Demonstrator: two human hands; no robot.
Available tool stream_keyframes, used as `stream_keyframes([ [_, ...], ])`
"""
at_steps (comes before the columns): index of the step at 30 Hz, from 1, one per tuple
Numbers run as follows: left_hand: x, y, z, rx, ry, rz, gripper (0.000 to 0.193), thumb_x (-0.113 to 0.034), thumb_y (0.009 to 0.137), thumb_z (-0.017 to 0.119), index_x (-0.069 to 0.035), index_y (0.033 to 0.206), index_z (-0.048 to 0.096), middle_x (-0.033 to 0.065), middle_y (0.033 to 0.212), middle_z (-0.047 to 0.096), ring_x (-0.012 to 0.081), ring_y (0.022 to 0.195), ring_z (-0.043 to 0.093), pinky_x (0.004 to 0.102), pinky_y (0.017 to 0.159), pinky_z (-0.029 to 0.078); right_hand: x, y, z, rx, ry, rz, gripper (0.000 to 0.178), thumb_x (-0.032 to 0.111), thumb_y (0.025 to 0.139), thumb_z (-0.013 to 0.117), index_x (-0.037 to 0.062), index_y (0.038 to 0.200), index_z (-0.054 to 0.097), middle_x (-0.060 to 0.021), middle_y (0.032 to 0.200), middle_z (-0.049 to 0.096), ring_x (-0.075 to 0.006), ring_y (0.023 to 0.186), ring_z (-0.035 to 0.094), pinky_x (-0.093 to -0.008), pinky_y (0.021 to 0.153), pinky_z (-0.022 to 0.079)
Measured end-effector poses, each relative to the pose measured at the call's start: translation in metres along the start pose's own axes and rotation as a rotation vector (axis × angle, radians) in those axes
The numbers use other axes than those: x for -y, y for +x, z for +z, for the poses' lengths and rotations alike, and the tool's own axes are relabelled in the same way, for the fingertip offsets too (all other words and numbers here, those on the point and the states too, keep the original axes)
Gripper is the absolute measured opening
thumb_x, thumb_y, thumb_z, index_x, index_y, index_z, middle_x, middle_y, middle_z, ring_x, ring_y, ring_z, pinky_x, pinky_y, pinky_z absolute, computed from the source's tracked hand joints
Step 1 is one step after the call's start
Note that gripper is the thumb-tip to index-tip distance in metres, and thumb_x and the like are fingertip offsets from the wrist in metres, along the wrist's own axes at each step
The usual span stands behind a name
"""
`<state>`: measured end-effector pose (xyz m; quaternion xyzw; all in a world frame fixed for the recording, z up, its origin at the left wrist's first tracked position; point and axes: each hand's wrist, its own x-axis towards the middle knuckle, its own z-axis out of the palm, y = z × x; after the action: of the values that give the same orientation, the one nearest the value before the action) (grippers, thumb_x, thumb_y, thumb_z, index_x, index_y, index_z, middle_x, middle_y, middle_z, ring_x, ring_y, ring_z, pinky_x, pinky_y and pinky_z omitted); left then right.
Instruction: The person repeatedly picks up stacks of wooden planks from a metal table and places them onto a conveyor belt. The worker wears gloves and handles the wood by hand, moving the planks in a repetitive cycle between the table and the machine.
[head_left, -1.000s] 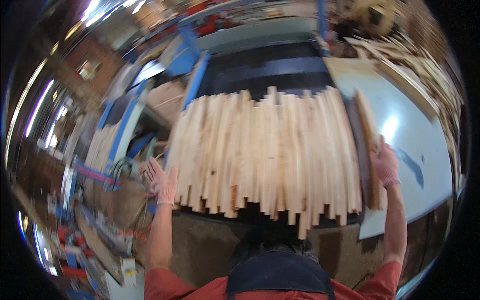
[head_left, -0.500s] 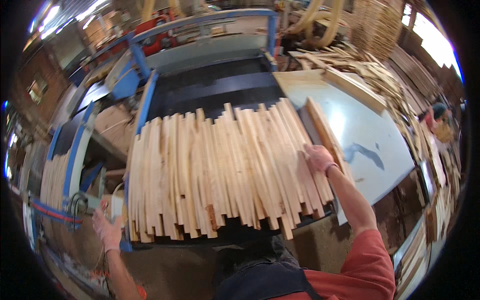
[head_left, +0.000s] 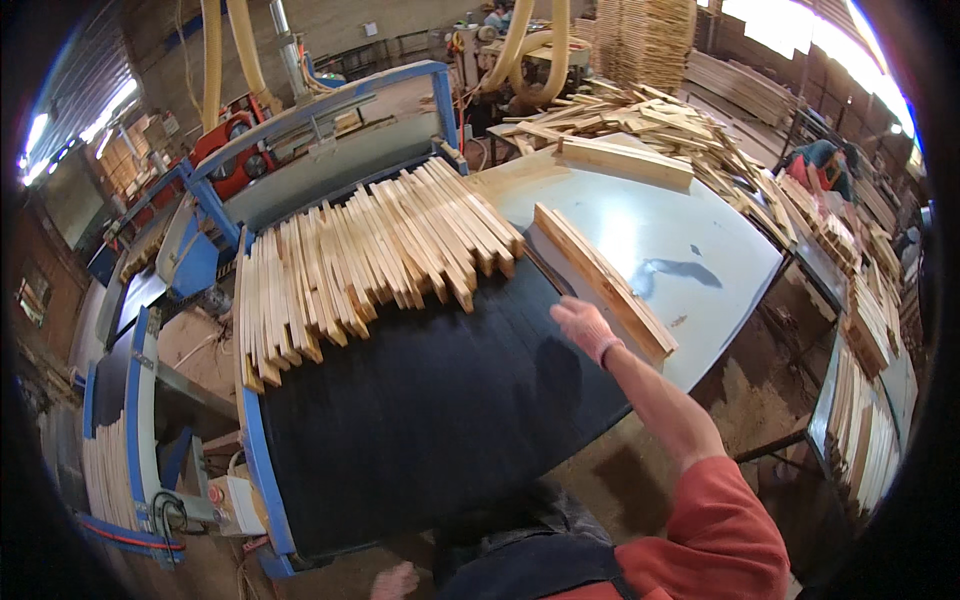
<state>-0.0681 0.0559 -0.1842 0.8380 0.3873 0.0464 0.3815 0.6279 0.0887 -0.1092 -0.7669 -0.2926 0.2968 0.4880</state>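
Note:
A row of pale wooden strips (head_left: 370,260), side by side with uneven ends, lies on the far part of a black conveyor belt (head_left: 420,420). My right hand (head_left: 585,328), in a light pinkish glove, is above the belt's right edge, apart from the strips. Its fingers are curled together and nothing shows in them. Just beyond it, a thick wooden beam (head_left: 608,280) lies along the near-left side of a shiny metal table (head_left: 720,240). At the bottom edge, low and close to my body, my left hand (head_left: 395,580) is partly visible and blurred; its fingers cannot be made out.
A blue frame (head_left: 320,105) spans the belt's far end. Another beam (head_left: 628,162) lies on the metal table's far edge, before a heap of loose strips (head_left: 670,120). A control box (head_left: 235,505) with a red button stands at left. Another person (head_left: 815,170) bends at far right.
The strips have travelled away from me along the belt, baring its near part. My right hand has come off them. My left hand has dropped from beside the control box to the bottom edge.

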Motion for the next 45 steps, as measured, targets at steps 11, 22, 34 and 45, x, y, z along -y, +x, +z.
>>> stream_keyframes([
  [11, 0.236, -0.006, 0.080, 0.444, -0.655, -0.950, 0.038, -0.042, 0.108, 0.054, -0.015, 0.082, 0.060, 0.0092, 0.076, 0.062, 0.0311, 0.068, 0.059, 0.0459, 0.059, 0.045, -0.122, -0.450, 0.141, 0.028, 0.657, 0.756, 0.045, 0.030, 0.107, 0.069, 0.0031, 0.143, 0.067, -0.0137, 0.124, 0.077, -0.0213, 0.102, 0.075, -0.0348, 0.087, 0.060],
  [22, 0.195, 0.120, 0.130, 0.846, -0.598, -0.851, 0.042, -0.050, 0.109, 0.055, -0.026, 0.076, 0.052, -0.0029, 0.070, 0.051, 0.0218, 0.056, 0.046, 0.0370, 0.053, 0.035, -0.271, -0.749, 0.273, -0.337, 0.212, 1.352, 0.044, 0.045, 0.103, 0.063, 0.0028, 0.100, 0.075, -0.0088, 0.087, 0.071, -0.0211, 0.074, 0.065, -0.0421, 0.067, 0.054],
  [34, 0.048, -0.008, 0.235, 1.158, 0.165, -0.349, 0.044, -0.048, 0.105, 0.064, -0.023, 0.071, 0.050, -0.0024, 0.065, 0.049, 0.0170, 0.054, 0.046, 0.0339, 0.048, 0.036, -0.340, -1.069, 0.493, -1.070, 1.335, 1.152, 0.032, 0.038, 0.101, 0.068, 0.0112, 0.084, 0.064, -0.0021, 0.071, 0.059, -0.0160, 0.056, 0.051, -0.0364, 0.051, 0.041],
  [45, -0.039, -0.293, 0.507, 1.117, 0.622, 0.847, 0.058, -0.050, 0.102, 0.062, 0.006, 0.109, 0.072, 0.0207, 0.099, 0.077, 0.0316, 0.091, 0.070, 0.0466, 0.087, 0.053, -0.334, -1.298, 0.562, -1.565, 1.568, 1.206, 0.031, 0.034, 0.100, 0.074, 0.0049, 0.093, 0.068, -0.0064, 0.080, 0.063, -0.0172, 0.062, 0.057, -0.0354, 0.052, 0.044],
])
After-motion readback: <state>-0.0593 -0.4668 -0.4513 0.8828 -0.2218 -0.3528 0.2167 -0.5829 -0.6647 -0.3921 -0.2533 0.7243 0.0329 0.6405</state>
